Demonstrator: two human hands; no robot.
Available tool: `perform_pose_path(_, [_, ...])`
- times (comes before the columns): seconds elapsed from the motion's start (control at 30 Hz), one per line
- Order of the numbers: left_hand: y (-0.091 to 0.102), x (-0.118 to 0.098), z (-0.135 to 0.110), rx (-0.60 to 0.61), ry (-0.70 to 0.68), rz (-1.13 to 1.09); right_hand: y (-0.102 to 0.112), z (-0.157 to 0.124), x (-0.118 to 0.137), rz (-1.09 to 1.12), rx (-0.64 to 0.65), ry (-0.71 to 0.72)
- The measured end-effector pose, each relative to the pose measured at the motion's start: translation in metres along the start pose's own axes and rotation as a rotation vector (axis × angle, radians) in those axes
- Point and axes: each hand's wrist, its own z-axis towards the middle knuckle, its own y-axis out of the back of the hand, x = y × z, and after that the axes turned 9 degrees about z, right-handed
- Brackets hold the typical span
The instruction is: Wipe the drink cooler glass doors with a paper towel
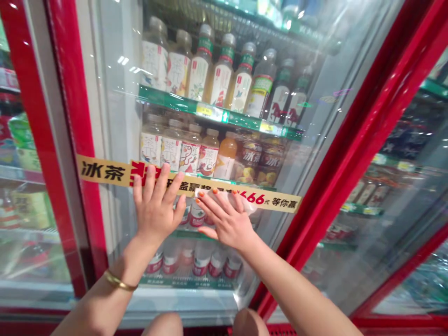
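Yellow strip (101,171) with black and red lettering: on the glass door (119,116), running under the fingers of both hands, one end out left of the left hand (157,205), other end out right of the right hand (227,217). White wipe (249,205), cloth or tissue, can't tell which: under right hand's fingers, against the strip, edge showing just right of the knuckles.

Left hand: unclenched, gripping nothing, fingers spread over the strip's red characters, palm below strip, thumb toward the right hand. Right hand: flat on the wipe, fingers extended, orange nails, thumb out toward the left hand, below the strip. Hands near each other, not touching.

Gold bracelet (121,282) below left hand, on that forearm. Behind glass: bottle row (199,151) just above the hands, taller bottles (224,77) on the green-edged shelf (175,100) higher up, red-and-white containers (201,261) below, between the forearms. Red door frame (325,177) right of right hand; another red frame (75,93) up-left of left hand. Two knees (163,325) below both hands.
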Motion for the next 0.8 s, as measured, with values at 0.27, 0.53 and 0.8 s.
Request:
perform_pose_path(0.27, [0.014,0.023,0.002,-0.049,0.04,-0.004,0.023,0.044,-0.026,-0.11,-0.168,-0.399])
perform_pose_path(0.53, [0.01,0.041,-0.003,-0.022,0.039,-0.025,-0.001,0.007,0.008,0.026,0.108,0.078])
perform_pose_path(0.8, [0.016,0.068,-0.033,-0.066,0.003,0.056,0.006,0.097,0.004,-0.119,-0.152,-0.081])
